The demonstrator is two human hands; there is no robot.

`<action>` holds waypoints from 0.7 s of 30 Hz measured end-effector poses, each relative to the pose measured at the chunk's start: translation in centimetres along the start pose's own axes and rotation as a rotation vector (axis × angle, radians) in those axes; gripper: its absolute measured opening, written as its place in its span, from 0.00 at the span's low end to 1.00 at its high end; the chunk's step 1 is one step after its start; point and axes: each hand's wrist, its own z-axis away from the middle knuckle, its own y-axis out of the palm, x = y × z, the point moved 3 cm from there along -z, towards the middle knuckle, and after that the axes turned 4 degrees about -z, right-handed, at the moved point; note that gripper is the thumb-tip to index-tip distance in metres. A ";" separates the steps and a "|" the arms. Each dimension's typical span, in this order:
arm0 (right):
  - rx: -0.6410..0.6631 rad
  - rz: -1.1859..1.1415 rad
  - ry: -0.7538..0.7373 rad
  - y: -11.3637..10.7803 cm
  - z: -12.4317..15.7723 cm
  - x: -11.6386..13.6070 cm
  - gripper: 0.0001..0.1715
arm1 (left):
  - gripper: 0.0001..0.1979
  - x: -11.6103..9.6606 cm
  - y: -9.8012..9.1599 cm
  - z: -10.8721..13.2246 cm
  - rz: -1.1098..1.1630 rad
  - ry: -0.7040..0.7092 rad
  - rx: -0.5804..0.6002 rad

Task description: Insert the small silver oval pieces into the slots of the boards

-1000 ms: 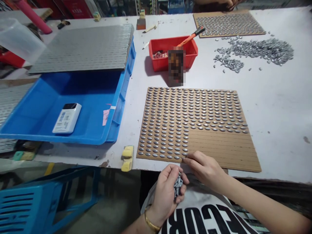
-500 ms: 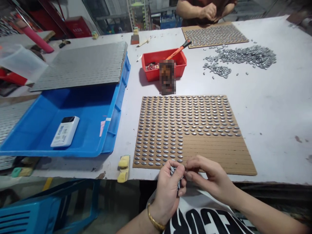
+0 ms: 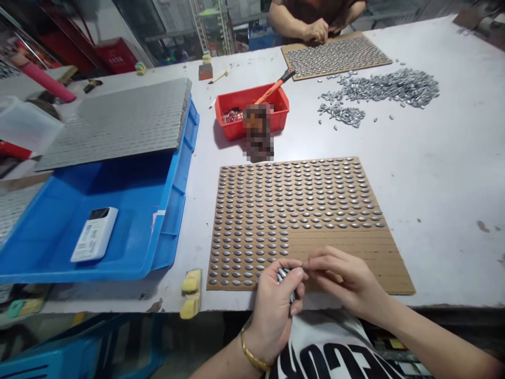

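Just swung right hand off lined brown cardboard board, lower centre, to left hand, clasped round shiny silver spindle-shaped pieces; can't tell right grip; leaving board's lower right bare.

You can pass right of the board, over the table; the red box blocks you ahead, the blue bin leftward.

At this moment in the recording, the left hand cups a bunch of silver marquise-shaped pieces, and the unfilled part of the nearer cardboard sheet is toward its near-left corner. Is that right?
Not quite: the head view shows the unfilled part of the nearer cardboard sheet toward its near-right corner. The left hand does cup a bunch of silver marquise-shaped pieces.
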 end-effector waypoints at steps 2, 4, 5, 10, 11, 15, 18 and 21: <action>-0.001 0.080 -0.085 -0.3 -0.2 -0.3 0.12 | 0.10 -0.3 0.0 -0.3 0.030 -0.012 0.005; -0.041 0.168 -0.124 -0.6 -0.7 -1.0 0.12 | 0.11 -0.6 0.0 -0.5 0.081 -0.021 -0.013; -0.071 0.215 -0.127 -0.8 -1.1 -1.6 0.11 | 0.12 -0.8 -0.1 -0.5 0.108 -0.023 -0.030; -0.063 0.427 -0.129 -0.3 -2.9 -4.8 0.12 | 0.13 -0.9 -0.2 -0.4 0.094 -0.026 -0.052; -0.042 0.461 -0.130 0.0 -3.1 -5.3 0.13 | 0.11 -0.8 -0.3 -0.4 0.077 -0.039 -0.036; 0.017 0.583 -0.127 0.7 -3.3 -5.9 0.14 | 0.10 -0.4 -0.4 -0.3 0.051 -0.074 0.032; 0.052 0.646 -0.134 0.8 -3.2 -5.6 0.13 | 0.13 -0.3 -0.7 -0.4 0.035 -0.074 0.023; 0.066 0.694 -0.117 0.8 -3.4 -5.4 0.13 | 0.15 -0.4 -1.0 -0.4 0.025 -0.069 -0.017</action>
